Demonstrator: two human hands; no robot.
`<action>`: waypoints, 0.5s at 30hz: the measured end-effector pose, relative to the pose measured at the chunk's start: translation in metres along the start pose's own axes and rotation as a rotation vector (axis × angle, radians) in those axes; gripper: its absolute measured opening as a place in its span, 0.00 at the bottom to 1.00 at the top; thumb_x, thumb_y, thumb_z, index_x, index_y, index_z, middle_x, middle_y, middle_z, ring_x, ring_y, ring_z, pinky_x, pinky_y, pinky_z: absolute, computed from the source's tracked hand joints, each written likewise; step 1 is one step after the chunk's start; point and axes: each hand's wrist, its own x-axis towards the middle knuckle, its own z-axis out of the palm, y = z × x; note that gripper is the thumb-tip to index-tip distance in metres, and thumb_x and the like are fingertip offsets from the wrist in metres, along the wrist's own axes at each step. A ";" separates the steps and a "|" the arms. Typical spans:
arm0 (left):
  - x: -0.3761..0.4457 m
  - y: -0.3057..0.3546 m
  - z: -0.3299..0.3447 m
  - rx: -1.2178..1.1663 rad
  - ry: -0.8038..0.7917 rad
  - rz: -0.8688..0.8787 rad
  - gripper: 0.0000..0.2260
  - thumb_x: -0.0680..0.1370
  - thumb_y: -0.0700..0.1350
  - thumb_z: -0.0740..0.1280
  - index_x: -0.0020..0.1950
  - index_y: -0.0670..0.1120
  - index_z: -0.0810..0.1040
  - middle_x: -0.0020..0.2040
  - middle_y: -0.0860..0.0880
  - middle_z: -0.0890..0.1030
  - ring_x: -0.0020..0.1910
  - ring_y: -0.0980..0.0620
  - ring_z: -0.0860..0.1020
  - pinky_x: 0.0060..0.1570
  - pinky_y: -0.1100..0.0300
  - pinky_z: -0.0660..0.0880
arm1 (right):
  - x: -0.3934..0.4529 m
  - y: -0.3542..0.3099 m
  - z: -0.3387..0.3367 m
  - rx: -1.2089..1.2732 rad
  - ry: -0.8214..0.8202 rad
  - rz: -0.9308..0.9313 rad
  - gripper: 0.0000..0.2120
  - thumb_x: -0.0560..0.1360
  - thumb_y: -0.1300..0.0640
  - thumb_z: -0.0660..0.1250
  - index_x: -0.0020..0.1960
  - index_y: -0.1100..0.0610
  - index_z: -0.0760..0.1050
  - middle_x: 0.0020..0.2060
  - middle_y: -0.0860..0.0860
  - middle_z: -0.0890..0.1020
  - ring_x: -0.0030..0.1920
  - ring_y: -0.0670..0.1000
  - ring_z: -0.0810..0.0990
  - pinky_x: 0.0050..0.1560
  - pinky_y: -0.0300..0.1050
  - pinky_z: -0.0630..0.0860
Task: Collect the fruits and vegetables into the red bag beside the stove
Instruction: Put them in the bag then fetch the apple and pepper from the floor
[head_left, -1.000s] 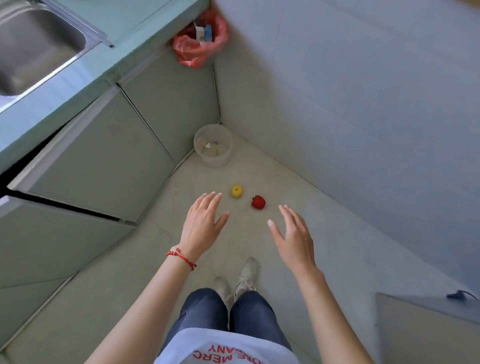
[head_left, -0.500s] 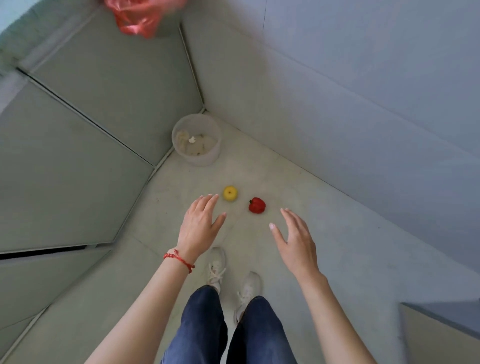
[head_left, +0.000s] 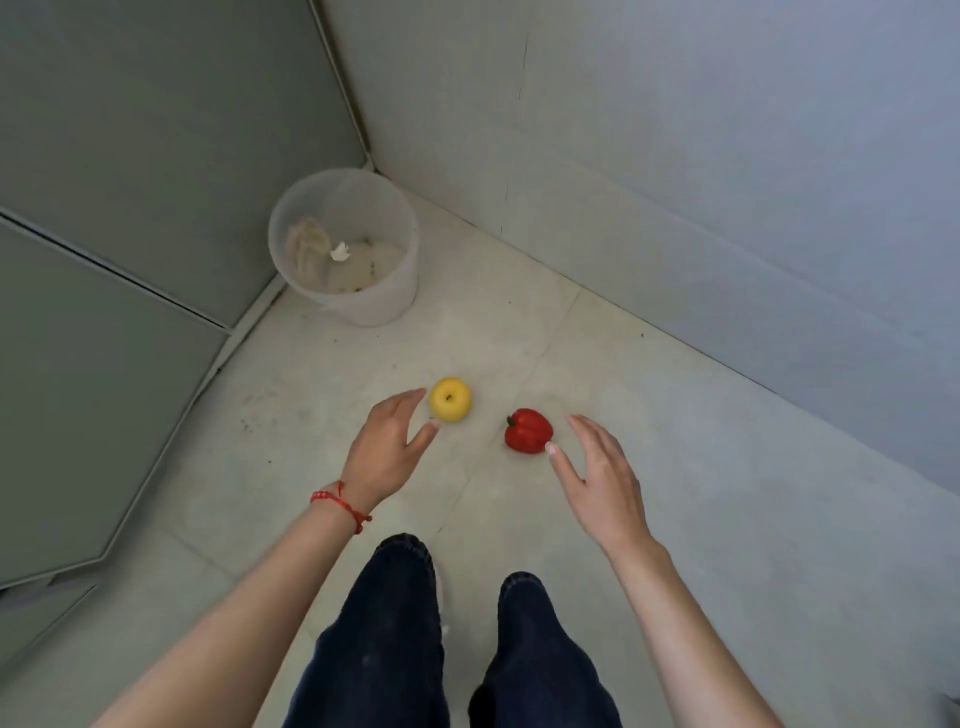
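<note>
— Reaching down with both arms, I have my left hand (head_left: 387, 447) spread, fingers straight and a little apart, holding nothing. Its fingertips sit just beside the yellow apple (head_left: 451, 399), which lies on the floor (head_left: 675, 467) right past my thumb.

— Is the hand touching the fruit?

— I can't tell; from up here they look a hair apart, with the apple at the far side of my fingers, dimple facing up.

— And the other hand?

— My right hand (head_left: 602, 478) is wide open too, thumb stretched inward, nothing in it. The red bell pepper (head_left: 529, 431) lies just off my thumb tip, on the inner side of that hand. Thumb and pepper seem to meet at the edge, though I can't say whether there is real contact.

— How do the two pieces lie to each other?

— Near, but apart, with bare floor between them; the apple sits beyond my left hand, the pepper between my two hands and closer to the right.

— Anything else around?

— A red string bracelet (head_left: 340, 503) on my left wrist. Beyond the left hand, farther than the apple, a translucent plastic bucket (head_left: 382, 296) stands upright in the corner with some scraps in the bottom, close against the grey cabinet doors (head_left: 130, 156). Grey wall (head_left: 727, 182) runs beyond my right hand. Below my arms, my legs in dark jeans (head_left: 395, 649).
</note>
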 end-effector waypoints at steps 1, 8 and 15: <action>0.012 -0.010 0.011 -0.009 -0.004 -0.003 0.22 0.78 0.49 0.61 0.70 0.43 0.64 0.70 0.43 0.68 0.70 0.45 0.64 0.66 0.55 0.61 | 0.010 0.009 0.012 0.000 -0.002 -0.008 0.23 0.77 0.46 0.59 0.70 0.54 0.64 0.69 0.49 0.68 0.70 0.48 0.63 0.64 0.39 0.61; 0.082 -0.060 0.080 -0.225 -0.025 -0.112 0.23 0.78 0.49 0.61 0.71 0.44 0.62 0.72 0.44 0.66 0.70 0.46 0.64 0.67 0.55 0.60 | 0.065 0.066 0.095 0.039 -0.036 -0.012 0.23 0.77 0.46 0.59 0.70 0.52 0.63 0.68 0.48 0.69 0.69 0.48 0.65 0.59 0.39 0.62; 0.121 -0.098 0.132 -0.270 0.028 -0.109 0.28 0.76 0.49 0.65 0.72 0.45 0.59 0.73 0.45 0.64 0.72 0.48 0.61 0.67 0.59 0.57 | 0.103 0.106 0.151 0.076 -0.032 0.015 0.25 0.76 0.46 0.60 0.71 0.50 0.61 0.70 0.49 0.66 0.70 0.49 0.63 0.65 0.47 0.64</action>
